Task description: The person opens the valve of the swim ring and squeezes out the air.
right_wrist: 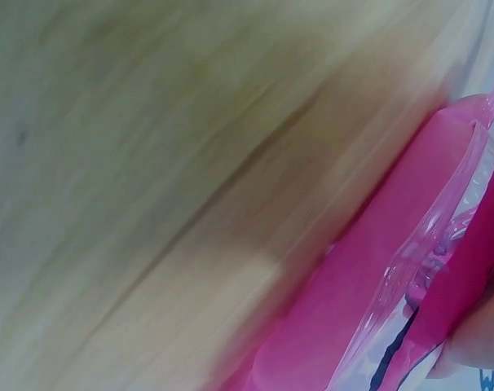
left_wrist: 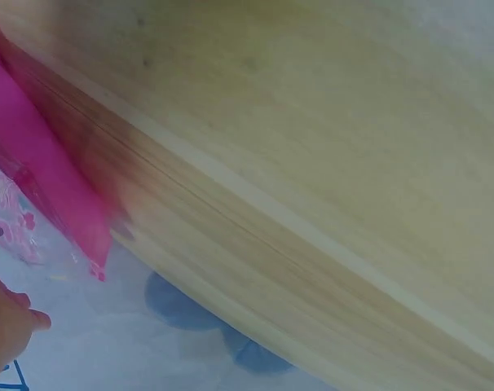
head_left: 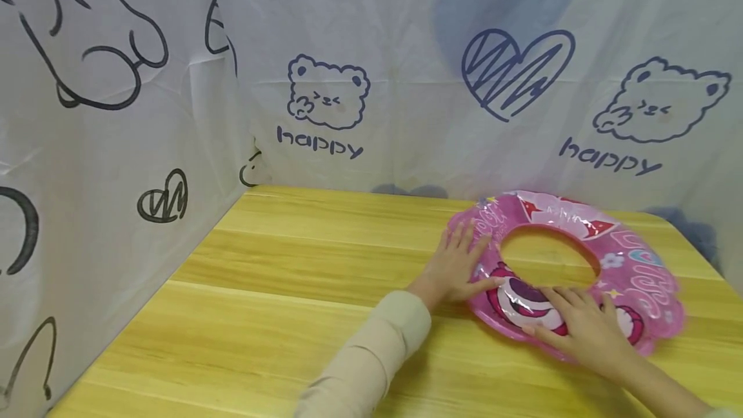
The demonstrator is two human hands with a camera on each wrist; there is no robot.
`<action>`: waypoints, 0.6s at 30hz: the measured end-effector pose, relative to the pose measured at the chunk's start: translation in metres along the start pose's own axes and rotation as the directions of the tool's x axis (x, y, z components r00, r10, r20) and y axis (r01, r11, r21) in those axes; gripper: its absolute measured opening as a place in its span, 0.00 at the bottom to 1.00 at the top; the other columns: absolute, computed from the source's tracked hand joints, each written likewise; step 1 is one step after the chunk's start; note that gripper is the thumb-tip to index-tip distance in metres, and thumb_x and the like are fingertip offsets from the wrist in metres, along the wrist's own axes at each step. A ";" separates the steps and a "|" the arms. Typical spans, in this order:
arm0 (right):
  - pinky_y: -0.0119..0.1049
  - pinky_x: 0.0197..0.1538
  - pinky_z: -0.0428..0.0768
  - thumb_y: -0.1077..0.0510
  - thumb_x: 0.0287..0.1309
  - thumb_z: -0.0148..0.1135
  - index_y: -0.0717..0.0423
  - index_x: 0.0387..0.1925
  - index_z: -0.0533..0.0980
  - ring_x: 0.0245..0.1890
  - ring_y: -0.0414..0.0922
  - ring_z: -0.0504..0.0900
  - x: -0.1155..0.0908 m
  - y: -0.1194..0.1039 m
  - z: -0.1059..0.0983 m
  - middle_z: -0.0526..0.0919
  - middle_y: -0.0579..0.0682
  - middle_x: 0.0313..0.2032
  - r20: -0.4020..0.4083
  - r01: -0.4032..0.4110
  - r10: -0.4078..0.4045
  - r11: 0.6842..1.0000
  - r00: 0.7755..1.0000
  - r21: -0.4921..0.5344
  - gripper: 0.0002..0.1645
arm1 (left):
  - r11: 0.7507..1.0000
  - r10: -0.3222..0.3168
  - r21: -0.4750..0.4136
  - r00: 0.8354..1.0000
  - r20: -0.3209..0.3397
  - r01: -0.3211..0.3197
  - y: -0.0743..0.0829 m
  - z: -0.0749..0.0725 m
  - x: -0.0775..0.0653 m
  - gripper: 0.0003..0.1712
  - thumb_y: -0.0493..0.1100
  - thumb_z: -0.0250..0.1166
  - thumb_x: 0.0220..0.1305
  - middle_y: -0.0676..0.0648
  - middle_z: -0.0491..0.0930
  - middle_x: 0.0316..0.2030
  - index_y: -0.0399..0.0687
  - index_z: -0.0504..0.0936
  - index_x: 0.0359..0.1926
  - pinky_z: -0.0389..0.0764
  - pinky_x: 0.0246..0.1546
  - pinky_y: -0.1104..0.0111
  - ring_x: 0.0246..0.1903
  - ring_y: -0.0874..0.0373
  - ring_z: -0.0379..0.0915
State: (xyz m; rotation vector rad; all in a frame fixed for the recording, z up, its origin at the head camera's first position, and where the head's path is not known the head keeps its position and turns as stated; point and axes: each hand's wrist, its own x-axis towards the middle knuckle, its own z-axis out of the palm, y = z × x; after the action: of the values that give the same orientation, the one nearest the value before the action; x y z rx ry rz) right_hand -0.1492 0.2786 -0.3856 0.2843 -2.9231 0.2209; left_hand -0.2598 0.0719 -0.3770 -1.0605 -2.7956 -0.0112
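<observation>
A pink inflatable swim ring (head_left: 644,269), printed with a cartoon face, flowers and lettering, lies inflated on the wooden table (head_left: 278,289). My left hand (head_left: 455,266) rests on its left side with fingers spread and the thumb on the printed face. On the near side my right hand (head_left: 586,331) lies over the same face, fingers extended towards the hole. The left wrist view catches the ring's pink side (left_wrist: 59,155) and part of the hand (left_wrist: 6,330). In the right wrist view the ring's glossy wall (right_wrist: 369,269) and clear seam show beside the hand (right_wrist: 479,334).
White cloth (head_left: 400,102) printed with bears, hearts and "happy" hangs behind the table, close to the ring's far edge. Another printed cloth (head_left: 116,147) runs along the left side. The table's right edge slants past the ring.
</observation>
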 end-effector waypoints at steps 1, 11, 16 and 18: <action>0.74 0.54 0.51 0.29 0.47 0.60 0.61 0.57 0.71 0.56 0.66 0.67 0.000 -0.002 0.000 0.75 0.66 0.53 0.003 0.004 -0.004 1.000 1.000 0.002 0.47 | 1.000 0.005 0.006 1.000 0.004 -0.005 -0.001 0.000 0.000 0.48 0.73 0.40 0.61 0.40 0.39 0.73 0.53 0.44 0.73 0.43 0.72 0.53 0.73 0.47 0.34; 0.71 0.57 0.51 0.29 0.45 0.61 0.58 0.58 0.71 0.58 0.65 0.65 0.001 -0.012 -0.001 0.75 0.64 0.54 0.002 0.054 -0.054 0.998 0.999 0.040 0.47 | 0.995 0.073 0.061 0.997 0.016 -0.074 -0.013 0.004 -0.013 0.44 0.72 0.40 0.62 0.44 0.40 0.74 0.56 0.49 0.72 0.39 0.72 0.53 0.73 0.49 0.35; 0.72 0.57 0.51 0.29 0.45 0.62 0.58 0.57 0.71 0.58 0.65 0.65 0.000 -0.012 -0.001 0.75 0.64 0.54 0.001 0.061 -0.061 0.997 0.998 0.043 0.47 | 0.995 0.099 0.018 0.995 0.013 -0.100 -0.018 0.005 -0.022 0.42 0.70 0.42 0.63 0.43 0.41 0.73 0.57 0.50 0.72 0.41 0.72 0.53 0.73 0.48 0.35; 0.72 0.57 0.51 0.29 0.45 0.62 0.57 0.58 0.71 0.58 0.65 0.65 -0.001 -0.011 -0.002 0.74 0.63 0.55 0.006 0.068 -0.068 0.996 0.998 0.051 0.47 | 0.994 0.110 0.022 0.994 0.016 -0.110 -0.020 0.005 -0.024 0.42 0.70 0.41 0.64 0.43 0.41 0.73 0.56 0.50 0.72 0.41 0.72 0.53 0.73 0.48 0.35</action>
State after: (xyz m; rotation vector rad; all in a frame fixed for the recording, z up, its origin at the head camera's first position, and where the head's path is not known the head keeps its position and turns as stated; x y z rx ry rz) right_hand -0.1461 0.2680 -0.3827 0.3929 -2.9127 0.2839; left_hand -0.2554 0.0414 -0.3843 -1.2123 -2.7392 0.0419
